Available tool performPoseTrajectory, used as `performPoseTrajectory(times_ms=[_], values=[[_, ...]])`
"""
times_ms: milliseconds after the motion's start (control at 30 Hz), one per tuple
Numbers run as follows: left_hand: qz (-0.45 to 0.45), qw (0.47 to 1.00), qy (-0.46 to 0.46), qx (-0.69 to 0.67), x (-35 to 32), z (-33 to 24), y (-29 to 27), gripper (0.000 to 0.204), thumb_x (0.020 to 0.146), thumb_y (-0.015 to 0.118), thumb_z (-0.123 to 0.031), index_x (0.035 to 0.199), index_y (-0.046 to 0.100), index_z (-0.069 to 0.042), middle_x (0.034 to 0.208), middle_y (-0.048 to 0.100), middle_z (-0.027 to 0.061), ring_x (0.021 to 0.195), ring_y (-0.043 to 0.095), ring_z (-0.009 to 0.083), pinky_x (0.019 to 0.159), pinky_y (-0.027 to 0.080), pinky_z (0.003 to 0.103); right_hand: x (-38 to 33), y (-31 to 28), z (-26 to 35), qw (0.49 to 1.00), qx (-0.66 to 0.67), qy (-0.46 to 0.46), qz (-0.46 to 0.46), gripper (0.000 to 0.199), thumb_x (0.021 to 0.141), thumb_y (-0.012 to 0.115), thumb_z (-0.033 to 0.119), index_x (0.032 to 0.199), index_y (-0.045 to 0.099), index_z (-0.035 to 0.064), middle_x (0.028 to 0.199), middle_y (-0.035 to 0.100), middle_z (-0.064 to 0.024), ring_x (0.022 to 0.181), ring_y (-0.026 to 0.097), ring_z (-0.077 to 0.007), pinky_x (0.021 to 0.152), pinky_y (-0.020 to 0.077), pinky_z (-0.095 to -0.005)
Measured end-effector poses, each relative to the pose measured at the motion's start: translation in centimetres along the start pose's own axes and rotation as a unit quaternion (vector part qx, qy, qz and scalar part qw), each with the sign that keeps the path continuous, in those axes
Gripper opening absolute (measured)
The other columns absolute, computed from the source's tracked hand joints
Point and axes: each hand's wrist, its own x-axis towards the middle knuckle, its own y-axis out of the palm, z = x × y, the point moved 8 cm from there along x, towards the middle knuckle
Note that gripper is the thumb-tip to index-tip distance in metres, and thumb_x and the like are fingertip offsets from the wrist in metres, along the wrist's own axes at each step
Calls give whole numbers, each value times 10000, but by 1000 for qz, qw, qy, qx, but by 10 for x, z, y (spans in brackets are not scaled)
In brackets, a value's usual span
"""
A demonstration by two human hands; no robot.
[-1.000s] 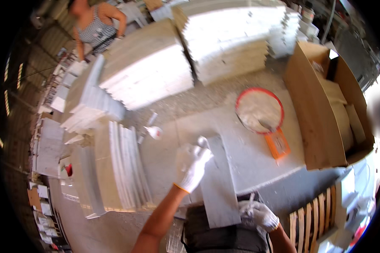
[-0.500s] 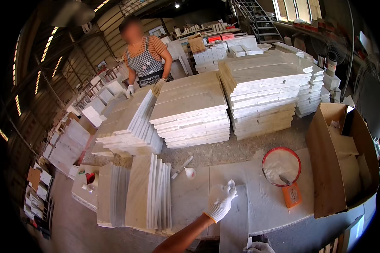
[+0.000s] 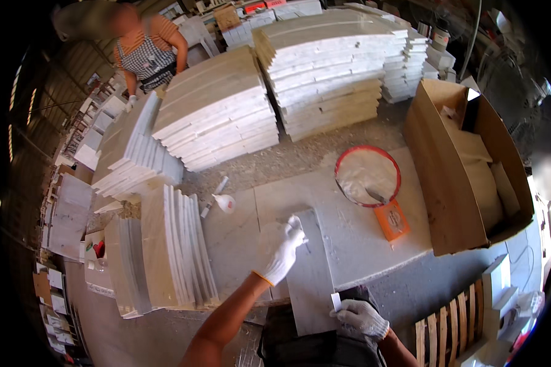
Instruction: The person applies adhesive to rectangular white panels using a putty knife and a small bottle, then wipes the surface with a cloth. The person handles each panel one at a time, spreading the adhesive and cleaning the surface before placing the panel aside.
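I see a long grey stone slab (image 3: 309,275) lying flat, its near end overhanging the surface's (image 3: 349,238) edge.

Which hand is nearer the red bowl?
Left. The left hand rests on the far end of the grey slab, left of the red bowl; the right hand grips the slab's near edge, farther away.

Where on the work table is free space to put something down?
Bare patches: the slab surface between the upright tiles and the left hand; also between the grey tile and the orange trowel. Crowded around the red-rimmed basin.
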Motion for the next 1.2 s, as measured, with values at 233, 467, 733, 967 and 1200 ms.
performPoseTrajectory(times_ms=[233,467,733,967,1200], values=[[-18,997,15,-74,21,12,29,90,794,714,-124,757,639,-90,753,645,96,696,615,323,633,482,438,-8,-8,17,998,-16,-55,-22,224,955,605,169,1082,702,12,1001,674,-59,945,601,-125,862,486,-283],[-7,950,-156,-271,19,52,37,54,874,626,-78,860,663,-41,766,618,79,748,621,220,737,536,348,-1,0,13,999,-23,-30,-6,223,949,623,176,1081,707,16,983,663,-40,856,586,-103,780,490,-261],[72,993,6,-96,-28,-16,-7,105,796,673,-79,702,626,-65,723,628,118,664,614,278,609,488,401,0,-2,-1,999,-22,-43,5,243,960,596,205,1100,701,36,898,623,12,793,538,-72,729,465,-240],[-42,987,-136,-71,-14,48,-40,191,804,686,-22,987,687,-76,955,697,129,808,642,338,760,506,448,-13,-16,-44,982,176,61,-15,188,952,615,163,1005,677,-7,1029,637,-44,904,577,-130,857,487,-293],[-42,991,-128,0,-25,58,-36,170,816,727,-97,964,648,-68,900,663,122,844,628,350,767,496,435,-24,-16,-44,910,406,-80,-13,323,925,710,325,1049,699,27,1240,621,-183,1002,627,-235,858,525,-379]])
